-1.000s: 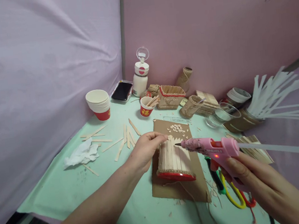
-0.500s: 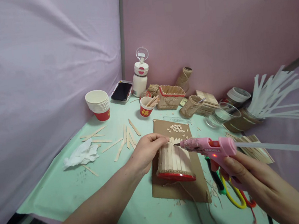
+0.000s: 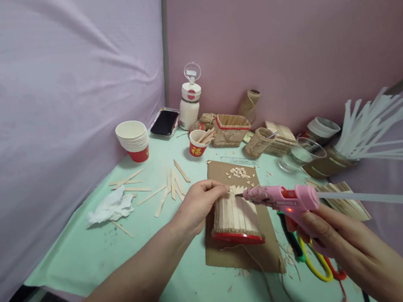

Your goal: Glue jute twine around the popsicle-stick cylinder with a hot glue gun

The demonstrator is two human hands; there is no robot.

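Observation:
A cup-shaped piece (image 3: 236, 215) covered in pale wooden craft sticks lies on a brown cardboard sheet (image 3: 215, 258), its red, twine-trimmed end facing me. The sticks' far ends form a jagged edge. My left hand (image 3: 202, 202) is closed at the piece's upper left, thumb and forefinger pinched at that edge; the other fingers are partly hidden. In my right hand (image 3: 327, 231) is a pink hot glue gun (image 3: 283, 197), its small light glowing orange and a long white glue stick out the back. The nozzle points left, at the jagged edge.
Small wood chips (image 3: 239, 172) lie on the cardboard's far part. Scissors with yellow and red handles (image 3: 318, 266) and a green-and-black-handled tool (image 3: 292, 240) lie under my right hand. Loose sticks (image 3: 171, 183), a tissue (image 3: 111, 207), stacked paper cups (image 3: 133, 139) and a white bottle (image 3: 188, 106) stand leftward.
The view has shifted very slightly. Both hands, the glue gun and the stick-covered piece hold nearly the same positions.

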